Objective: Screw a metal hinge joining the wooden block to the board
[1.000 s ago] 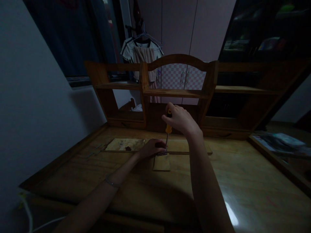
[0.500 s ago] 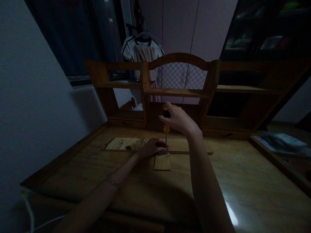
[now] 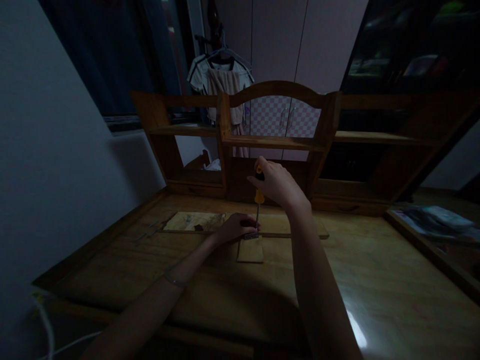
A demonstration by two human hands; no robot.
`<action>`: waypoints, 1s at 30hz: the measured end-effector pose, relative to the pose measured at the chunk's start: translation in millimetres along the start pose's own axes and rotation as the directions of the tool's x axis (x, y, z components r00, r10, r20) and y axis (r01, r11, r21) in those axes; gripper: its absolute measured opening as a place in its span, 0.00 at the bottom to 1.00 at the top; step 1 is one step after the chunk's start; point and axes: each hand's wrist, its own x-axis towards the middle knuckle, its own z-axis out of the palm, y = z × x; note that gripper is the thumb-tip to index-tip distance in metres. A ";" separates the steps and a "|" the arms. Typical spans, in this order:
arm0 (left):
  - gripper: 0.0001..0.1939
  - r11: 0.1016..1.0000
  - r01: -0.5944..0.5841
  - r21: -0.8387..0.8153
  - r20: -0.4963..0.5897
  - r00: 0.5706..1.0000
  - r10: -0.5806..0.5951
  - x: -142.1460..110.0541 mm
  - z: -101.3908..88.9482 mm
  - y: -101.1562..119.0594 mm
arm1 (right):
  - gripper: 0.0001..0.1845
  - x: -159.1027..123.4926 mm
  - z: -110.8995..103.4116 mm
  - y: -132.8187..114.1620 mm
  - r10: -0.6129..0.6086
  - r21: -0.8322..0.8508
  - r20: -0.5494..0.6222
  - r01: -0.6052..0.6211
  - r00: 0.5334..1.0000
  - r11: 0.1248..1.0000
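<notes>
At the near left corner a white cable point(image 3: 47, 320) hangs beside the edge of the broad, varnished, yellow-brown wooden surface point(image 3: 382, 270), which catches a bright patch of glare point(image 3: 356, 327) at the lower right. A thin bracelet point(image 3: 174, 280) circles the left wrist.

In the middle of the surface lies a small, flat, squarish piece of pale wood point(image 3: 250, 252). At its far edge sits a small metal plate point(image 3: 250, 236), just in front of a long, narrow wooden board point(image 3: 285, 225) whose left part is paler and stained. The left hand point(image 3: 231, 227) reaches to the metal plate, its fingers bent; whether they pinch it or only press on it I cannot tell. The right hand point(image 3: 278, 182) has its fingers wrapped around the handle of a yellow-and-black screwdriver point(image 3: 259, 196), held nearly upright, its shaft pointing down to the plate.

Left of the board lie a few thin metallic rods point(image 3: 150, 230). Along the surface's far side stands a brown wooden shelf unit point(image 3: 273, 143) with an arched centre. A plain pale wall point(image 3: 56, 150) and a dark blue curtain point(image 3: 97, 60) flank the left. Beyond, a white shirt with dark trim point(image 3: 200, 72) hangs before a pale pink wardrobe point(image 3: 275, 50).
</notes>
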 end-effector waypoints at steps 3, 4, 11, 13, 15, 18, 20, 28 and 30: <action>0.08 1.000 -0.001 0.007 -0.012 1.000 0.001 -0.5 0.5 1.1 | 0.13 -0.8 -1.6 -0.8 -0.011 -0.014 0.000 0.011 1.000 1.000; 0.08 1.000 0.001 0.007 -0.010 1.000 -0.001 -0.8 0.5 1.8 | 0.14 -1.2 -2.5 -1.3 -0.008 -0.017 0.002 0.008 1.000 1.000; 0.08 0.999 0.038 0.000 -0.001 0.999 -0.038 -0.5 1.0 3.8 | 0.16 -1.6 -3.7 -3.8 0.023 -0.071 -0.017 -0.024 1.000 0.997; 0.08 0.999 0.032 -0.010 -0.003 0.999 -0.032 0.2 1.4 2.6 | 0.14 -1.3 -3.1 -3.4 0.009 -0.075 -0.022 -0.010 1.000 0.997; 0.07 1.000 0.021 -0.021 -0.007 1.000 -0.021 0.5 1.6 1.3 | 0.13 -1.5 -2.7 -2.9 -0.004 -0.069 -0.023 0.002 1.000 0.998; 0.07 1.000 0.020 -0.011 -0.016 1.000 -0.020 -0.1 1.7 0.7 | 0.15 -2.5 -2.6 -2.9 -0.005 -0.069 -0.018 0.004 1.000 0.998; 0.07 1.000 0.020 0.003 -0.018 1.000 -0.020 -0.5 1.4 1.3 | 0.16 -2.9 -2.7 -3.4 0.002 -0.083 -0.020 -0.004 1.000 0.997; 0.08 0.997 0.030 0.065 -0.032 0.999 -0.028 0.9 1.3 1.1 | 0.11 -1.1 -5.1 -3.0 0.002 -0.116 -0.018 -0.004 1.000 0.993; 0.08 0.999 0.012 0.053 -0.028 1.000 -0.011 0.6 1.1 1.5 | 0.10 -1.3 -6.2 -3.5 -0.004 -0.072 -0.001 0.004 1.000 0.997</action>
